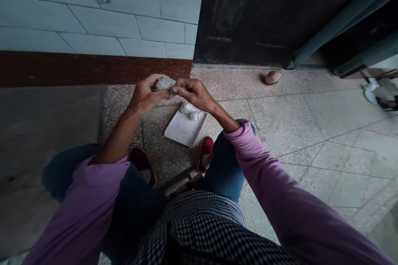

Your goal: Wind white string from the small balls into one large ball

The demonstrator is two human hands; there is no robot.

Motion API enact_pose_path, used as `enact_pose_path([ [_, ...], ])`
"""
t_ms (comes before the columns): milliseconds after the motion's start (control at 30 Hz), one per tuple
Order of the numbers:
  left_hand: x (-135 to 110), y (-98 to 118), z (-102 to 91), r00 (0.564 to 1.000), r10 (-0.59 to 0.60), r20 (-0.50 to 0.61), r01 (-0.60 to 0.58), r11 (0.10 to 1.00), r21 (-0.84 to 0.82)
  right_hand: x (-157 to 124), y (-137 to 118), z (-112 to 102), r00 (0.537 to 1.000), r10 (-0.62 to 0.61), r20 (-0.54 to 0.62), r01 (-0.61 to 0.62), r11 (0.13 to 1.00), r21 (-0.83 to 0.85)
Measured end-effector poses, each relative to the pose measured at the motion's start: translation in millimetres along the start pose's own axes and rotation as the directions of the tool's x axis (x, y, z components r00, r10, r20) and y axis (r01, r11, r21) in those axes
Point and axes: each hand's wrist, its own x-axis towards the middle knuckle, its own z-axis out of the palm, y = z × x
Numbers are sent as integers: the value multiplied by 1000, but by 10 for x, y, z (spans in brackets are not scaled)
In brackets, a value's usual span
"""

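Note:
My left hand (146, 93) is curled around a bundle of white yarn (165, 83), holding it up in front of me. The fingers of my right hand (194, 93) are pinched together at the bundle's right end, where what they grip is too small to make out, perhaps a strand. Below the hands, a shallow white box lid or tray (177, 134) lies on the floor. In its far part sit balls of white yarn (193, 115), and a loose strand curls across its bottom.
My red shoes (206, 149) stand on either side of the tray on the speckled tile floor (280, 120). A tiled wall (130, 16) and a dark door (242, 16) rise ahead. A round brownish object (273, 77) lies near the door. Some white and dark items are at far right.

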Motion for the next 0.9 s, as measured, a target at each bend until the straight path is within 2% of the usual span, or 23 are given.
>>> enact_pose_path([
  [67,-63,68,0,992,-8,124,9,1000,-5,18,-14,-103,995,27,-98,-27,1000,-2],
  [167,-159,160,-2,965,-19,260,48,993,-105,52,-25,-201,979,26,-201,-22,1000,20],
  [267,-198,154,-27,950,-76,302,147,964,-221,94,-8,-188,974,36,-223,-25,998,52],
  [333,-182,98,-53,951,-79,298,169,942,-290,123,14,-133,973,48,-224,-32,997,74],
  [467,-99,-12,-85,978,11,207,84,894,-439,167,49,16,978,70,-198,-49,993,106],
  [600,-17,-40,-90,997,7,82,37,852,-522,153,28,144,991,80,-104,-72,994,82],
  [767,96,-131,-127,998,0,-55,-28,866,-499,61,-26,198,991,129,18,-128,991,-45],
  [900,175,-279,-138,991,-1,-133,-53,913,-403,-2,-7,171,991,76,110,-69,995,-69],
])
